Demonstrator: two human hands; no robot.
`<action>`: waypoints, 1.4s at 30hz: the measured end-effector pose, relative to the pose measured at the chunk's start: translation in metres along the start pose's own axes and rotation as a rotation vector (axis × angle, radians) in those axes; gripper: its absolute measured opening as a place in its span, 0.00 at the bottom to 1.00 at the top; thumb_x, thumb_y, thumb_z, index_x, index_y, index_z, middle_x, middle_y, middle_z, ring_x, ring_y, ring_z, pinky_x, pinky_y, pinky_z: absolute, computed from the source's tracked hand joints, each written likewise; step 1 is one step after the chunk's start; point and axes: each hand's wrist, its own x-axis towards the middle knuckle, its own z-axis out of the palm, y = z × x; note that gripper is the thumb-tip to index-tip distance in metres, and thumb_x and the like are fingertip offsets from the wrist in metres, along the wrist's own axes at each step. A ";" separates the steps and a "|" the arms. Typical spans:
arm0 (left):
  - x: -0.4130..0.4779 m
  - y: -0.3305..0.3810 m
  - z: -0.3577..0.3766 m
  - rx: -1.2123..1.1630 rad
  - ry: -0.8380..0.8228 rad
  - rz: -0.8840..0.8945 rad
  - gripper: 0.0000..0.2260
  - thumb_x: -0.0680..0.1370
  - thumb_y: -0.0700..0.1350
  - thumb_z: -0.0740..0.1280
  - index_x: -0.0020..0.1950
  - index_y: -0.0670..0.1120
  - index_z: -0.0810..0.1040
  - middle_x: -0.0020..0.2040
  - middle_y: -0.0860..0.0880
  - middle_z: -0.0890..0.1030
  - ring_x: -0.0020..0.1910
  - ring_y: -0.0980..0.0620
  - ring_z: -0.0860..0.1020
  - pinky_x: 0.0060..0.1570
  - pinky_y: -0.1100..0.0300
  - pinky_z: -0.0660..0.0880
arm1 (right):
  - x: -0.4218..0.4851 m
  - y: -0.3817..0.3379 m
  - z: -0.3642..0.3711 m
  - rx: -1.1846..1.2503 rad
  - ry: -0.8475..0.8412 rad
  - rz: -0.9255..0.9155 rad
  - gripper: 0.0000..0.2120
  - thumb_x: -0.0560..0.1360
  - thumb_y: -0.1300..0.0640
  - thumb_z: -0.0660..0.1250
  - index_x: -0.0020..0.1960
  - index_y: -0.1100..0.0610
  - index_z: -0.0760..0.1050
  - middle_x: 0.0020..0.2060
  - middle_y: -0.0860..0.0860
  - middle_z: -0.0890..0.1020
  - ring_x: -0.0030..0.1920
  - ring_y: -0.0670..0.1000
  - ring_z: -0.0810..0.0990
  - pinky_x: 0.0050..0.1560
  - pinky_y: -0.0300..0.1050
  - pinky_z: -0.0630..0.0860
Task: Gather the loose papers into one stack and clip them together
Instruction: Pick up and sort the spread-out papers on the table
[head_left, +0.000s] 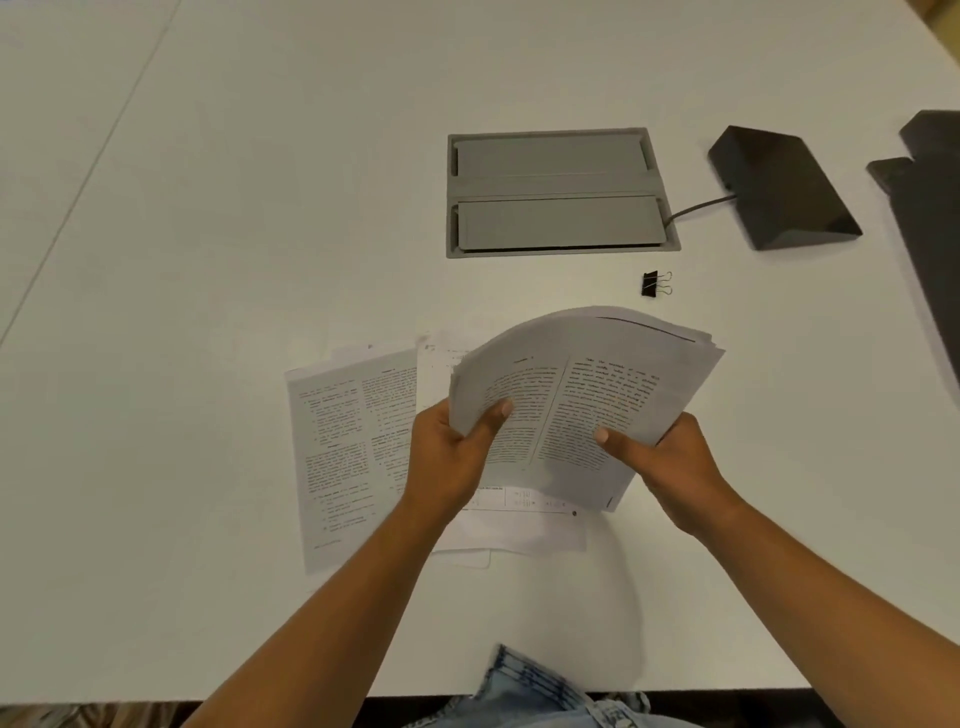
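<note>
Printed sheets (343, 447) lie flat on the white worktop (208, 208), partly under the raised stack (582, 395). The left hand (452, 457) grips the stack's lower left edge, thumb on top. The stack (bowed, edges uneven) is held above the worktop. The right hand (670, 467) grips its lower right edge, thumb on top. The clip (655, 284) lies beyond the stack, apart from it, near the grey hatch (558, 192).
</note>
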 end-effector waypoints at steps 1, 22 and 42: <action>-0.003 0.001 -0.001 -0.007 0.007 0.023 0.14 0.76 0.42 0.72 0.46 0.63 0.80 0.41 0.67 0.84 0.46 0.61 0.84 0.42 0.65 0.82 | -0.002 0.000 0.001 -0.037 0.011 -0.007 0.20 0.66 0.55 0.75 0.57 0.45 0.79 0.55 0.46 0.85 0.55 0.49 0.83 0.49 0.44 0.82; -0.008 -0.038 -0.031 0.141 -0.227 -0.212 0.15 0.75 0.50 0.73 0.60 0.49 0.82 0.55 0.53 0.85 0.54 0.52 0.84 0.55 0.51 0.82 | -0.043 0.032 -0.026 -0.273 -0.003 0.204 0.12 0.73 0.51 0.69 0.54 0.53 0.82 0.46 0.45 0.88 0.47 0.49 0.87 0.46 0.43 0.82; -0.004 -0.122 -0.137 0.523 0.477 -0.666 0.32 0.64 0.44 0.82 0.62 0.43 0.69 0.58 0.42 0.80 0.55 0.39 0.80 0.51 0.45 0.81 | -0.080 0.044 -0.052 -0.320 0.334 0.366 0.09 0.75 0.62 0.69 0.54 0.62 0.79 0.37 0.46 0.86 0.46 0.58 0.82 0.50 0.50 0.76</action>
